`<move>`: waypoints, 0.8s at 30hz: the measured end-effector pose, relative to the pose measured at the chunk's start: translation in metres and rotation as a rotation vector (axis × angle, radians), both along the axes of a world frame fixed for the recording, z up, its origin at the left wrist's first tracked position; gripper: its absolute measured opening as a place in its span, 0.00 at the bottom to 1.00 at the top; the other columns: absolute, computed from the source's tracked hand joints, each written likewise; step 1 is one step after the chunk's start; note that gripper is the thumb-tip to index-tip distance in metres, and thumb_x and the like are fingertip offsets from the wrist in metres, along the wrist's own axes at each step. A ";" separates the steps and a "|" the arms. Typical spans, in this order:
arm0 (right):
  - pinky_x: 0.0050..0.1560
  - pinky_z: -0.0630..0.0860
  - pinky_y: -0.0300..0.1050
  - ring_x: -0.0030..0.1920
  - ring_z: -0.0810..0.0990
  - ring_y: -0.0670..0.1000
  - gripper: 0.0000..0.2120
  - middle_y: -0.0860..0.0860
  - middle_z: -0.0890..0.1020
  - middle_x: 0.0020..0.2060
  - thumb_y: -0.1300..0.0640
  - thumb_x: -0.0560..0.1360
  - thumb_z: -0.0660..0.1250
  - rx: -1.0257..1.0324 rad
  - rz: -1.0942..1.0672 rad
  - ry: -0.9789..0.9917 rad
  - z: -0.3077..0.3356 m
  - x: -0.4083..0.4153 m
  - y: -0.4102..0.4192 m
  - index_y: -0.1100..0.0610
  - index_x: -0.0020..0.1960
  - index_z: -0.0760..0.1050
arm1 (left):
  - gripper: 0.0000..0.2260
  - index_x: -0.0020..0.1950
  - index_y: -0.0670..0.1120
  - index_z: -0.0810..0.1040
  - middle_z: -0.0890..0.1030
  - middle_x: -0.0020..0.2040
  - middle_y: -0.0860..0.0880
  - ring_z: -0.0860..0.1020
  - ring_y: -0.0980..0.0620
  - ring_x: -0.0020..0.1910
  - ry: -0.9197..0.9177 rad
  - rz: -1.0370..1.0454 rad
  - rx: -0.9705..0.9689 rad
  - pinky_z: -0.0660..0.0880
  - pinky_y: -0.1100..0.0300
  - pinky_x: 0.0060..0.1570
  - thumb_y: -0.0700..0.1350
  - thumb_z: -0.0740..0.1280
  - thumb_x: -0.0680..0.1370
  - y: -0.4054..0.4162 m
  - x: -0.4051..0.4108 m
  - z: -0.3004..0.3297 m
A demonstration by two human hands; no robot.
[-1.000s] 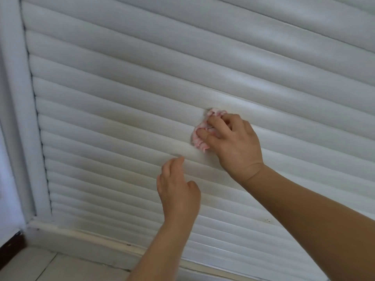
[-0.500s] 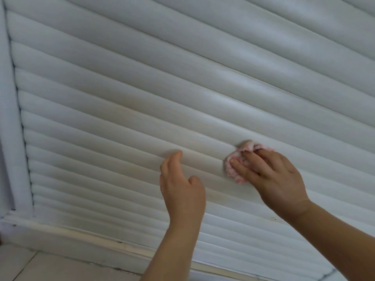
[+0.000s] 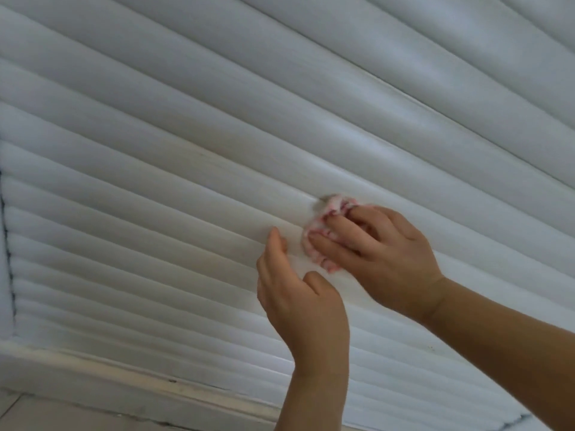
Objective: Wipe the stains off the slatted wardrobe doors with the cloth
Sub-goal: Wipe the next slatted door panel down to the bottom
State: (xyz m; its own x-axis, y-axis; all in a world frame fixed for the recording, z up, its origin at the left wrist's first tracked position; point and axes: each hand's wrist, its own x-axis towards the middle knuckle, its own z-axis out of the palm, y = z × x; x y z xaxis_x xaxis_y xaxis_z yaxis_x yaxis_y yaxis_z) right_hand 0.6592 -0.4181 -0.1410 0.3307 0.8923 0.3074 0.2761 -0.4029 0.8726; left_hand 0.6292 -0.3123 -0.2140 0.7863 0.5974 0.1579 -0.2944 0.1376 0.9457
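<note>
Nearest, the left hand (image 3: 298, 293) stands edge-on against the white slatted wardrobe door (image 3: 186, 150), fingers nearly straight and holding nothing; I'd guess it steadies the person. Just beyond it, almost touching, the right hand (image 3: 379, 256) presses a small bunched pink-and-white cloth (image 3: 326, 219) flat onto the slats, fingers spread over it to keep it wadded while it rubs. Farther left, faint brownish stains (image 3: 199, 157) show on a slat, not yet wiped. Below runs the door's bottom rail (image 3: 124, 377).
</note>
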 end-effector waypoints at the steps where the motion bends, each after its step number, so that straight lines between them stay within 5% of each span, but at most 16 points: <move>1: 0.56 0.67 0.51 0.53 0.72 0.58 0.18 0.53 0.74 0.58 0.60 0.73 0.63 -0.024 -0.024 -0.006 0.001 -0.007 -0.019 0.52 0.62 0.76 | 0.32 0.70 0.46 0.68 0.71 0.62 0.51 0.73 0.52 0.61 -0.011 0.006 -0.011 0.71 0.48 0.60 0.37 0.53 0.65 -0.002 0.001 0.000; 5: 0.53 0.69 0.53 0.52 0.72 0.59 0.20 0.52 0.73 0.58 0.61 0.72 0.67 0.026 -0.078 -0.050 -0.009 -0.022 -0.064 0.51 0.63 0.73 | 0.32 0.70 0.47 0.67 0.67 0.61 0.53 0.75 0.55 0.54 -0.099 0.030 -0.017 0.69 0.51 0.60 0.36 0.53 0.65 -0.008 0.010 -0.001; 9: 0.50 0.69 0.55 0.52 0.72 0.61 0.17 0.54 0.73 0.58 0.60 0.73 0.69 0.222 -0.025 -0.099 -0.033 -0.014 -0.053 0.52 0.61 0.75 | 0.33 0.71 0.46 0.66 0.75 0.61 0.55 0.69 0.57 0.62 -0.184 0.086 0.150 0.52 0.71 0.61 0.43 0.49 0.64 -0.011 0.011 -0.013; 16: 0.49 0.65 0.51 0.50 0.71 0.57 0.12 0.54 0.83 0.52 0.57 0.73 0.67 0.303 0.086 -0.180 -0.039 0.015 0.031 0.52 0.55 0.82 | 0.29 0.67 0.46 0.71 0.77 0.61 0.50 0.72 0.53 0.61 -0.190 0.146 0.239 0.57 0.61 0.57 0.43 0.53 0.66 0.009 0.019 -0.029; 24: 0.50 0.65 0.52 0.50 0.71 0.58 0.13 0.55 0.83 0.52 0.60 0.73 0.62 0.232 0.053 -0.177 -0.023 0.005 0.009 0.52 0.53 0.82 | 0.31 0.68 0.44 0.72 0.77 0.62 0.46 0.72 0.45 0.63 -0.134 0.187 0.324 0.61 0.51 0.61 0.39 0.56 0.63 0.036 0.024 -0.012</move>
State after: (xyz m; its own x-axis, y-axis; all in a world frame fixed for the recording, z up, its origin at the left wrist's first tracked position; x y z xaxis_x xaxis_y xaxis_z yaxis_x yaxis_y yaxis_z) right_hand 0.6641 -0.4093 -0.1637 0.2088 0.8058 0.5541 0.1542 -0.5866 0.7950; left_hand 0.6536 -0.2768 -0.2257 0.6285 0.6305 0.4554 -0.4102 -0.2288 0.8828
